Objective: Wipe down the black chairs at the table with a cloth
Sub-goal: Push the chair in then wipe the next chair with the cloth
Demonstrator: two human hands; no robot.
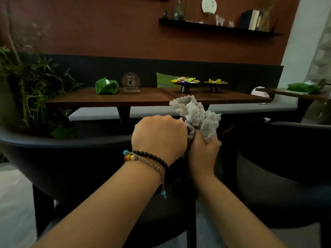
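A crumpled grey cloth sticks up between my two hands, above the gap between two black chairs. My left hand, with beaded bracelets on the wrist, is curled into a fist around the cloth's lower part. My right hand grips the cloth from below and to the right. One black chair with a curved back fills the left foreground. A second black chair stands on the right. Both face the brown wooden table.
On the table stand a green tissue pouch, a round sign and two black dishes of wrapped sweets. A grey bench runs behind the table. A leafy plant is at the left; a wall shelf hangs above.
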